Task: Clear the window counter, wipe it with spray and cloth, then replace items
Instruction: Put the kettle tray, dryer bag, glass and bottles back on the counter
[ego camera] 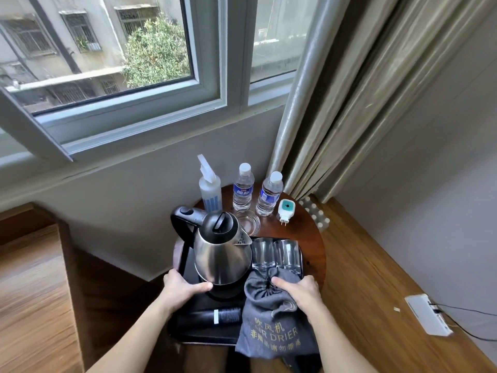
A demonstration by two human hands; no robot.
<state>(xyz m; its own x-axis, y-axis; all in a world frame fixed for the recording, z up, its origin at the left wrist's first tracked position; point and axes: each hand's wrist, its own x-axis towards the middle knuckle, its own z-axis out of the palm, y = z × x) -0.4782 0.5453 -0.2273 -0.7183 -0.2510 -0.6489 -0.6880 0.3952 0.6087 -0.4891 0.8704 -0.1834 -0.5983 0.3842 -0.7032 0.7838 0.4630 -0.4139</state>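
A black tray [180, 258] sits on the round dark wooden table [313, 239] under the window. It carries a steel kettle [222, 254], two clear glasses [277, 255], a black can [209, 317] lying flat and a grey hair-drier bag [271, 327]. My left hand [181, 288] grips the tray's left rim, thumb on top near the kettle base. My right hand [298, 290] grips the right rim, thumb pressing on the bag. Behind the tray stand a spray bottle [210, 188], two water bottles [243, 188] and a glass ashtray [247, 222].
A white plug-in device [285, 211] lies at the table's right side. Curtains [349, 103] hang close to the right. A wooden ledge [376, 278] runs along the right wall with a white box [427, 314] and cable. A wooden platform [32, 265] lies to the left.
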